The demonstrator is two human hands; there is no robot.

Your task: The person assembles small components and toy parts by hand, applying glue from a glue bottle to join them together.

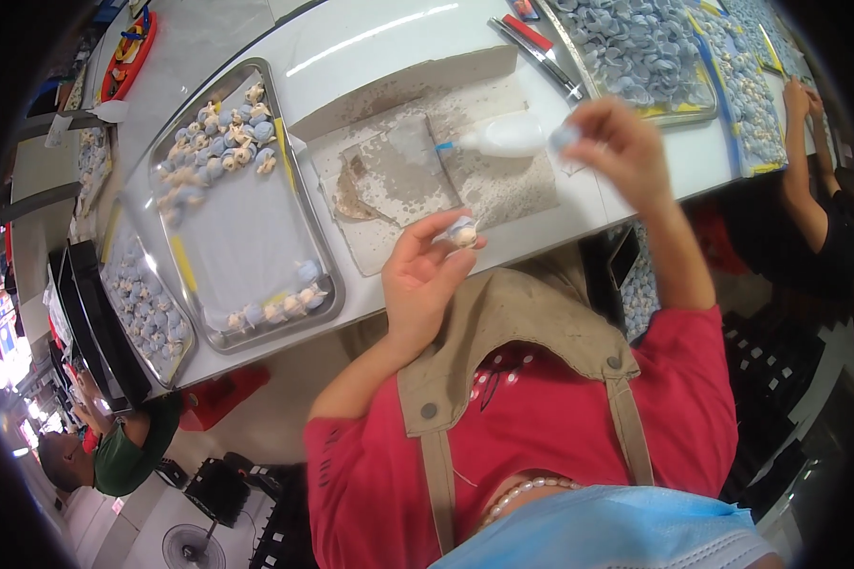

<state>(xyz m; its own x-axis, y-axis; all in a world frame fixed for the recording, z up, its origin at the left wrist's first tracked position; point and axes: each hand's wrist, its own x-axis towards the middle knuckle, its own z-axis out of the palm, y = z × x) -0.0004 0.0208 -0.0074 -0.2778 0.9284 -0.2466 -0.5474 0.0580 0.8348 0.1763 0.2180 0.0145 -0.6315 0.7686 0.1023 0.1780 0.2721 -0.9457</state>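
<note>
Between the thumb and fingers of my left hand [425, 280] is a small cream-and-blue figurine [463, 232], held above the near edge of the table. My right hand [624, 152] is raised to the right and pinches a small light-blue piece [566, 137], slightly smeared by motion. A white squeeze bottle [510, 136] with a blue tip lies on its side on a stained sheet of cardboard [503, 190], beside my right hand. To the left, a metal tray [327, 275] lined with white paper holds many cream-and-blue figurines [242, 128] along its far and near ends.
At the far right stands a tray of light-blue cup-shaped pieces [626, 52]. Near it lie a red-and-black pen-like tool [531, 38] and tweezers [550, 76]. Another tray of figurines [147, 303] stands at the left. Co-workers sit at both sides; a red basket [130, 57] is at the far left.
</note>
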